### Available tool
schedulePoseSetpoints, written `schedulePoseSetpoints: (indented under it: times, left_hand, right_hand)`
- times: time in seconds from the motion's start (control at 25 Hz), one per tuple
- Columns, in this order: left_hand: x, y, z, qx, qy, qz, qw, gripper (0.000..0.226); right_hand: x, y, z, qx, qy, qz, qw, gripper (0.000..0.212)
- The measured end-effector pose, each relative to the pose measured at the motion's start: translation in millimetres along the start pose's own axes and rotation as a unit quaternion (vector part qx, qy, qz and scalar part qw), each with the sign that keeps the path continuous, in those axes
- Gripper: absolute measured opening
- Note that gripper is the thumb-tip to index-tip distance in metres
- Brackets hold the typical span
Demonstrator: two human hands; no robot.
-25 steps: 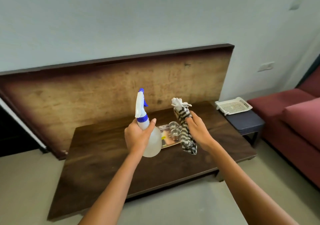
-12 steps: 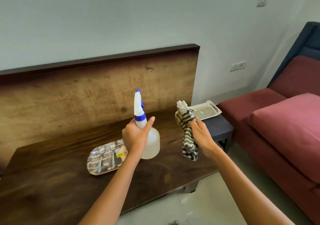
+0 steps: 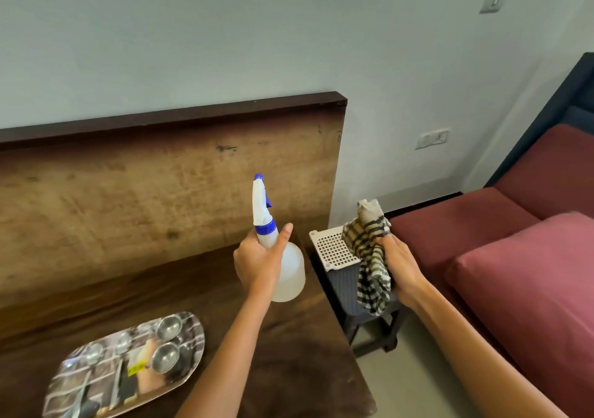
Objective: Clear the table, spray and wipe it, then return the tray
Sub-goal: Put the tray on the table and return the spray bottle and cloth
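seen from above a dark wooden table (image 3: 289, 369): left hand (image 3: 257, 262) wrapped around the neck of a white spray bottle (image 3: 287, 271) with a blue collar and nozzle tip, held upright in the air over the table's right end; right hand (image 3: 400, 265) clenched on a bunched black-and-cream checked cloth (image 3: 371, 265), raised over a small dark side stool (image 3: 345, 284) just beside the table. at lower left on the tabletop, a shiny oval tray (image 3: 193, 324) carrying two small steel cups (image 3: 165, 356) at its right side, two clear glasses (image 3: 94, 353) further left, and a yellow-marked item among mirror reflections that make the rest hard to read; near end of tray cut off by the bottom edge. on the stool, a white perforated plastic basket (image 3: 331, 249), partly hidden behind the cloth, contents not visible. level of liquid in the bottle not discernible. behind the table, a worn wooden board (image 3: 160, 192) leaning at the wall; to the right, a maroon sofa (image 3: 530, 273), cropped by the frame
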State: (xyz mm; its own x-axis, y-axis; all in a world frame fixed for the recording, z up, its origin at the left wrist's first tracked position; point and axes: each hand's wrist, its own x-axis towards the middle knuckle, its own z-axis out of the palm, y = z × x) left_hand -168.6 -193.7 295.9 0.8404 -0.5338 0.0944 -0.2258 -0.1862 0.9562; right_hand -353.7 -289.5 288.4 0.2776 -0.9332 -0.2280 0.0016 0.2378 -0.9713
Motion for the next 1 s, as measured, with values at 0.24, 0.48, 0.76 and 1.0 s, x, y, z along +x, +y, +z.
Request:
schedulePoseSetpoints:
  times: [0.24, 0.48, 0.76, 1.0]
  left_hand:
    - [42.8, 9.5, 100.5, 0.013, -0.01, -0.005, 1.0, 0.031]
    - [73.3, 1.1, 207.4, 0.02, 0.017, -0.049, 0.998, 0.042]
    - [99.6, -13.0, 304.8, 0.046, 0.075, -0.123, 0.989, 0.046]
    - [132.4, -82.5, 377.8, 0.057, 0.106, -0.133, 0.984, 0.033]
  right_hand:
    - [101.9, -13.2, -51.7, 0.007, 0.019, 0.028, 0.999, 0.026]
    - [218.9, 12.1, -101.7, -0.008, 0.049, 0.094, 0.994, 0.028]
    - [324.4, 39.1, -140.2, -0.107, 0.029, 0.137, 0.984, 0.031]
    - [407.0, 116.1, -138.8, -0.193, 0.002, 0.092, 0.977, 0.034]
